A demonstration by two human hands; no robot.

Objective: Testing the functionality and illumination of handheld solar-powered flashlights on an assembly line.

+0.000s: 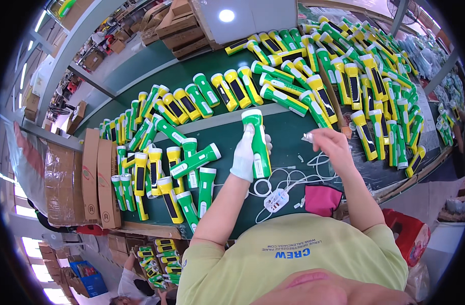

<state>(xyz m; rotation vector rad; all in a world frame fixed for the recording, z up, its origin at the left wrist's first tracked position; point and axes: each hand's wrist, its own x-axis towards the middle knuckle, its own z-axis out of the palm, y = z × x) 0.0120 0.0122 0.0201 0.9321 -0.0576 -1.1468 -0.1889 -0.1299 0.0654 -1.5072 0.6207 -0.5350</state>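
Note:
In my gloved left hand (244, 152) is a green and yellow flashlight (261, 150), held upright over the middle of the bench with its white-rimmed head pointing away from me. The fingers wrap round its body. My bare right hand (331, 146) is to the right of it, thumb and fingers pinched on a small whitish cable plug (307, 137), apart from the flashlight. White cables (298, 179) lie tangled on the green bench below, running to a white multi-port charger block (276, 200). A dark pink cloth pouch (323, 199) rests beside the block.
Flashlights in rows (189, 104) line the far side, with a loose pile (189, 165) at left and a large heap (375, 86) at right. Cardboard boxes (99, 178) stand at the left edge. A red plastic container (408, 236) is behind my right arm. Another person (133, 284) is lower left.

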